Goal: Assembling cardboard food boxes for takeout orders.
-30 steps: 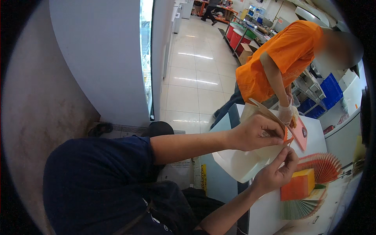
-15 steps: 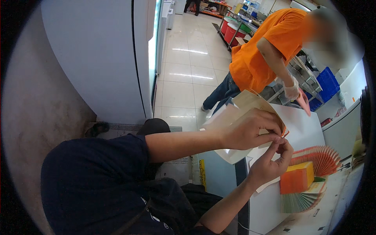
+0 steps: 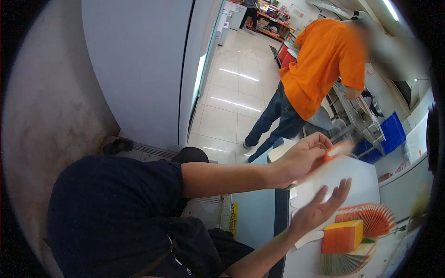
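Note:
My left hand [image 3: 303, 157] is closed, its fingertips pinched on a small orange and whitish thing [image 3: 336, 150] that motion smears; its kind cannot be made out. A cream-coloured sheet or folder-like piece [image 3: 282, 149] shows partly behind this hand, mostly hidden by it. Below, my right hand [image 3: 320, 208] holds nothing and hovers over the white tabletop [image 3: 359, 178], palm turned up and fingers apart. Beneath its wrist lies a piece of white paper [image 3: 309, 238].
An orange and yellow block-shaped box [image 3: 343, 236] stands beside a fan of orange-edged paper [image 3: 371, 220] and a green-edged fan [image 3: 347, 260]. A person in an orange shirt [image 3: 320, 69] stands beyond the table. A tall grey cabinet [image 3: 139, 69] rises at the left.
My hands have parted: the right let go and spread its fingers, while the left keeps an orange thing. The cream piece has dropped lower, behind my left hand. The orange-shirted person has turned away.

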`<action>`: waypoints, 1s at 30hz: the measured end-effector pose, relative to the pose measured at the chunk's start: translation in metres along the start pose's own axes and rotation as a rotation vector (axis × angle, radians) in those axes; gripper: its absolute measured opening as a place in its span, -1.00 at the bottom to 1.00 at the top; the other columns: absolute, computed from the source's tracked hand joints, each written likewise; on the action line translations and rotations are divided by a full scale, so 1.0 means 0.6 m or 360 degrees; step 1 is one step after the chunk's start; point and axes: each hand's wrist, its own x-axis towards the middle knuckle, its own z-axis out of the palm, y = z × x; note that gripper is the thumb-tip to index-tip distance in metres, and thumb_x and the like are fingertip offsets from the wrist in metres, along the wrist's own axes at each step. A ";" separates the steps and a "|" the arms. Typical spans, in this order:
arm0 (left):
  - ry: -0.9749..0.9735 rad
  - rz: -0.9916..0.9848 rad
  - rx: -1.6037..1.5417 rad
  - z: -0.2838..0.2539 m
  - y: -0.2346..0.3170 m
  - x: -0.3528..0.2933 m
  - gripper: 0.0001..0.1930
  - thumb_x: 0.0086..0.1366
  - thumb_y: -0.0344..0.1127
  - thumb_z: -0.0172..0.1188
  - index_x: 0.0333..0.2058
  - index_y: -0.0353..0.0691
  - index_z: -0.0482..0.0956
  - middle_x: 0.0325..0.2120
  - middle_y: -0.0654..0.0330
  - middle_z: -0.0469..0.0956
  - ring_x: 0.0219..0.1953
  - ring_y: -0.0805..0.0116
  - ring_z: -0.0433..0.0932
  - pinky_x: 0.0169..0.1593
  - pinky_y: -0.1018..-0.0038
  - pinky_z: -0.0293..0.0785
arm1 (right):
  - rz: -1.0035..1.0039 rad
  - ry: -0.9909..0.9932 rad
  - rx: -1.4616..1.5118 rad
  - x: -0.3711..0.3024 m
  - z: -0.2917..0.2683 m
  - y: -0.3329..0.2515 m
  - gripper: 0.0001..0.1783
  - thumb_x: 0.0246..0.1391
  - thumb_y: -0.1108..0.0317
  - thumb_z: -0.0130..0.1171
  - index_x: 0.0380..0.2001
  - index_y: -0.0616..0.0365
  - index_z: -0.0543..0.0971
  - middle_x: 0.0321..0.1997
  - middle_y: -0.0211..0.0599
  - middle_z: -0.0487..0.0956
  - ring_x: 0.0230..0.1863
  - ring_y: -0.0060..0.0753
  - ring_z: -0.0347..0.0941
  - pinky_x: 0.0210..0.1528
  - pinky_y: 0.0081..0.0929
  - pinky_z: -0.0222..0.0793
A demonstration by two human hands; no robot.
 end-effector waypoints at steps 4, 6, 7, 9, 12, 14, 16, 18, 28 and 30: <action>-0.0073 -0.0306 0.0170 -0.001 0.015 0.000 -0.69 0.41 -0.17 -0.20 -0.17 -0.27 0.43 -0.30 0.19 0.44 -0.21 0.51 0.43 -0.12 0.64 0.35 | 0.0598 -0.0294 0.0832 0.004 -0.035 0.031 -0.43 0.20 0.33 0.05 0.22 0.33 0.21 0.17 -0.07 0.36 0.17 -0.33 0.27 0.18 -0.41 0.16; -0.0037 -0.0444 0.0255 -0.007 0.006 0.004 -0.66 0.40 -0.14 -0.21 -0.17 -0.28 0.44 -0.29 0.18 0.44 -0.23 0.50 0.43 -0.12 0.63 0.35 | 0.0850 -0.0621 0.1078 -0.002 -0.055 0.057 -0.55 0.18 0.33 0.09 0.07 0.38 0.36 0.00 -0.14 0.48 0.02 -0.42 0.37 0.09 -0.47 0.22; 0.0048 -0.0179 0.0374 -0.023 0.002 0.005 -0.67 0.39 -0.12 -0.16 -0.21 -0.27 0.43 -0.39 0.21 0.45 -0.33 0.49 0.43 -0.20 0.56 0.38 | 0.0827 -0.0684 0.1107 -0.003 -0.050 0.045 -0.55 0.18 0.33 0.09 0.07 0.38 0.36 0.00 -0.14 0.48 0.02 -0.42 0.37 0.09 -0.47 0.22; 0.0096 0.0367 0.0590 -0.023 -0.014 0.019 -0.72 0.31 -0.17 -0.01 -0.29 -0.30 0.49 -0.51 0.18 0.51 -0.42 0.33 0.51 -0.25 0.39 0.44 | 0.0958 -0.0744 0.1326 -0.006 -0.051 0.030 -0.65 0.16 0.33 0.12 -0.08 0.38 0.45 -0.11 -0.21 0.52 -0.07 -0.49 0.40 0.04 -0.51 0.24; -0.0592 0.1051 0.1602 -0.045 0.009 0.018 -0.79 0.23 -0.29 0.04 -0.34 -0.32 0.56 -0.48 0.07 0.54 -0.37 0.12 0.55 -0.20 0.33 0.45 | 0.1060 -0.0779 0.1094 -0.004 -0.065 0.034 -0.65 0.15 0.34 0.14 -0.08 0.38 0.46 -0.08 -0.19 0.52 -0.05 -0.48 0.40 0.05 -0.50 0.24; -0.0710 0.1015 0.1520 -0.036 0.019 0.013 -0.81 0.18 -0.36 0.05 -0.36 -0.30 0.61 -0.45 0.01 0.55 -0.32 0.02 0.54 -0.18 0.29 0.44 | 0.1031 -0.0673 0.0918 -0.005 -0.059 0.014 -0.60 0.14 0.34 0.15 -0.03 0.38 0.42 -0.03 -0.15 0.50 -0.02 -0.45 0.39 0.08 -0.50 0.22; -0.0650 0.0928 0.1565 -0.031 0.013 0.014 -0.81 0.22 -0.33 0.02 -0.36 -0.27 0.60 -0.45 0.05 0.54 -0.32 0.06 0.53 -0.18 0.28 0.43 | 0.0805 -0.0439 0.0840 0.004 -0.055 -0.008 -0.55 0.14 0.34 0.14 0.04 0.35 0.37 0.03 -0.14 0.46 0.01 -0.43 0.38 0.11 -0.49 0.21; -0.0548 0.1025 0.1694 -0.030 -0.001 0.011 -0.83 0.27 -0.32 -0.01 -0.39 -0.24 0.54 -0.46 0.09 0.46 -0.37 0.10 0.49 -0.25 0.29 0.42 | 0.0836 -0.0212 0.0711 0.008 -0.046 0.006 -0.55 0.14 0.33 0.12 0.06 0.29 0.34 0.04 -0.17 0.43 0.04 -0.40 0.36 0.15 -0.43 0.20; -0.0637 0.1034 0.1785 -0.027 -0.002 0.007 -0.73 0.16 -0.25 0.01 -0.65 -0.23 0.48 -0.63 0.13 0.43 -0.49 0.14 0.48 -0.39 0.32 0.42 | 0.0986 -0.0415 0.0959 0.000 -0.060 0.043 -0.62 0.20 0.23 0.04 0.03 0.14 0.34 -0.02 -0.14 0.48 0.06 -0.41 0.40 0.17 -0.38 0.24; -0.0630 0.1066 0.1785 -0.026 0.000 0.005 -0.71 0.13 -0.27 -0.02 -0.68 -0.25 0.51 -0.67 0.11 0.46 -0.59 0.13 0.47 -0.40 0.33 0.44 | 0.1014 -0.0407 0.0994 -0.006 -0.061 0.055 -0.61 0.21 0.22 0.02 0.05 0.11 0.31 -0.05 -0.13 0.52 0.07 -0.37 0.41 0.18 -0.38 0.23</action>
